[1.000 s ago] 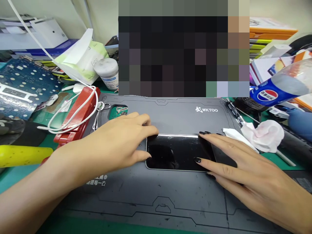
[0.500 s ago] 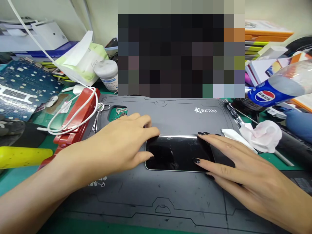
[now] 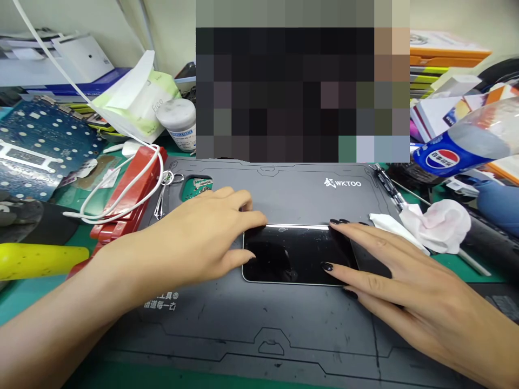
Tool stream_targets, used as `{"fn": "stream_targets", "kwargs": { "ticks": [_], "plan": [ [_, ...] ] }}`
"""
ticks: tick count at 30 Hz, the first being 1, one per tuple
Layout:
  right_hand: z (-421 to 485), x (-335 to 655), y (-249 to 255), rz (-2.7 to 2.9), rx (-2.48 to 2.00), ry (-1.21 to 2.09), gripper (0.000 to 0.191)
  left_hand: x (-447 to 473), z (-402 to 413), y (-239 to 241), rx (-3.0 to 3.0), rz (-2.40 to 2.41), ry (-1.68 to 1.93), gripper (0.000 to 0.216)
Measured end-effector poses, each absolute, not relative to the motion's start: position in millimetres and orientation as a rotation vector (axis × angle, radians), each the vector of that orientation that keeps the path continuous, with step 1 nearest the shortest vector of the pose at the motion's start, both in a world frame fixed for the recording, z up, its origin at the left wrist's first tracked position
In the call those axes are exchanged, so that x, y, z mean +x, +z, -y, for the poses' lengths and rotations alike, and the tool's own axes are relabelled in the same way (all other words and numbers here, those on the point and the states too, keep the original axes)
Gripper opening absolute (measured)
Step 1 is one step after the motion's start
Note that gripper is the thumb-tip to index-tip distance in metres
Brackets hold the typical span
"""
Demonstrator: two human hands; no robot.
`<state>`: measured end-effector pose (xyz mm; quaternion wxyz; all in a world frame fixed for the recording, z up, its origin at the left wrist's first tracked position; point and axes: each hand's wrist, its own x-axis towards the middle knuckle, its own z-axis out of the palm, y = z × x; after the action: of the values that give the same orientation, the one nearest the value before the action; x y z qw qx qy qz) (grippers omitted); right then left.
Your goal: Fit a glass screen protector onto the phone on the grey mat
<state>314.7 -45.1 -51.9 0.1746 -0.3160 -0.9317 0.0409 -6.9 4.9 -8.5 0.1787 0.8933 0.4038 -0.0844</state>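
Note:
A black-screened smartphone (image 3: 300,254) lies face up on the grey work mat (image 3: 227,335), its long side running left to right. At its left end, my left hand (image 3: 211,232) has the thumb on the screen's edge and the index finger at the top corner, the other fingers curled. My right hand (image 3: 405,275) spans the right end: several fingertips at the far edge, one finger flat on the glass, the thumb at the near edge. Smudges and reflections show on the glass.
Left are a red tool (image 3: 130,183), a white cable (image 3: 85,219), a yellow handle (image 3: 44,261) and a keyring (image 3: 165,183). Behind stand a paste jar (image 3: 178,124) and tissue pack (image 3: 150,102). Right are a cola bottle (image 3: 450,156), crumpled tissue (image 3: 440,227) and pens (image 3: 387,186).
Both hands and the smartphone stay nearly in place. The left thumb tip has turned slightly, and more of the mat's white lettering shows below the left wrist.

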Motion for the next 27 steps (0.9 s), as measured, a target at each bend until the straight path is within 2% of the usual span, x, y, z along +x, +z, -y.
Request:
{"fn": "stream_targets", "kwargs": {
  "ticks": [7,16,22,27],
  "plan": [
    [45,315,-51,2.646,-0.898,0.097,0.039,-9,-5,-10,2.539,-1.119,-0.196,0.044],
    [46,314,-47,2.668,-0.902,0.092,0.038,-6,-3,-14,2.656,-1.058,-0.175,0.068],
    [45,314,-48,2.639,-0.921,0.125,0.039,1,0,-7,2.645,-0.998,-0.262,0.056],
    [48,316,-48,2.643,-0.924,0.106,0.037,5,4,-4,2.629,-1.027,-0.300,0.057]
  ]
}}
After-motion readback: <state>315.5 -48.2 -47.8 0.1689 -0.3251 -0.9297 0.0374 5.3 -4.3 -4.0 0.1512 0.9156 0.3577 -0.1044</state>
